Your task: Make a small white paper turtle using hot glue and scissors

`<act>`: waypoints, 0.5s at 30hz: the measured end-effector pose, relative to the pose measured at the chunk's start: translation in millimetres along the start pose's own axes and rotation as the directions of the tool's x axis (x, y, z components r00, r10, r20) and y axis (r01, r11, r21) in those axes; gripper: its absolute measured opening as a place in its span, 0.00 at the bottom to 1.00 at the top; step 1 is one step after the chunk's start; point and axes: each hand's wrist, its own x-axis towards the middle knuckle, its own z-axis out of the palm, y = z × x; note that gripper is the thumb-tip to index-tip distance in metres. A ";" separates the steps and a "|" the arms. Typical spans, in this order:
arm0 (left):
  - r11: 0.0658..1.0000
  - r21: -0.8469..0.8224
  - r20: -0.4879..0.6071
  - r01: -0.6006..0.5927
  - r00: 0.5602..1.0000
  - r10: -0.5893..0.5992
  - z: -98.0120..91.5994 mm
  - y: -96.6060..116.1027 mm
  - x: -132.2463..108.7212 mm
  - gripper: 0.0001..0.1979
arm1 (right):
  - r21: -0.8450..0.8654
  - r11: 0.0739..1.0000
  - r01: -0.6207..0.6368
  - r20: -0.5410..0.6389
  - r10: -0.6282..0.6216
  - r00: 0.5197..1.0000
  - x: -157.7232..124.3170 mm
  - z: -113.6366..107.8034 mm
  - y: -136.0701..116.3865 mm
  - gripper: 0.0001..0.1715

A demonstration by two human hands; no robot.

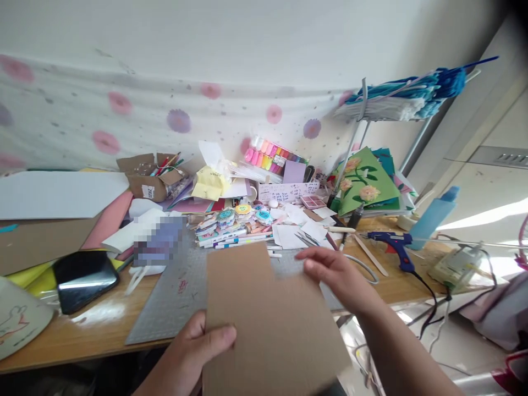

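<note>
A piece of brown cardboard (264,324) tilts up in front of me, with a step-shaped notch at its upper right corner. My left hand (206,344) grips its left edge, thumb flat on the front face and the other fingers hidden behind. Just above the notch, my right hand (330,272) hovers with fingers loosely bent and apart, and I see nothing in it. Beneath the cardboard lies a grey cutting mat (173,300). Pens and several rolls of tape (233,220) are heaped behind it, beside white paper scraps (289,235).
At right on the desk are a blue glue gun (394,245) with a cord, a blue bottle (435,217) and a green flower card (365,184). A black phone-like slab (86,279), a cardboard box (146,184) and paper sheets (61,195) occupy the left.
</note>
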 end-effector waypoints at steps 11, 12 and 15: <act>0.778 -0.296 -0.190 -0.554 0.832 0.521 11.3 13.1 13.8 0.28 | -0.844 0.429 -0.322 -0.304 0.111 0.946 -14.6 -55.8 102.2 0.35; 0.778 -0.304 -0.191 -0.549 0.836 0.515 13.2 12.1 12.7 0.28 | -0.836 0.439 -0.330 -0.313 0.113 0.943 -14.0 -54.5 101.3 0.35; 0.781 -0.298 -0.217 -0.549 0.836 0.504 14.8 9.8 8.8 0.27 | -0.783 0.485 -0.389 -0.389 0.106 0.915 -13.7 -55.1 95.6 0.35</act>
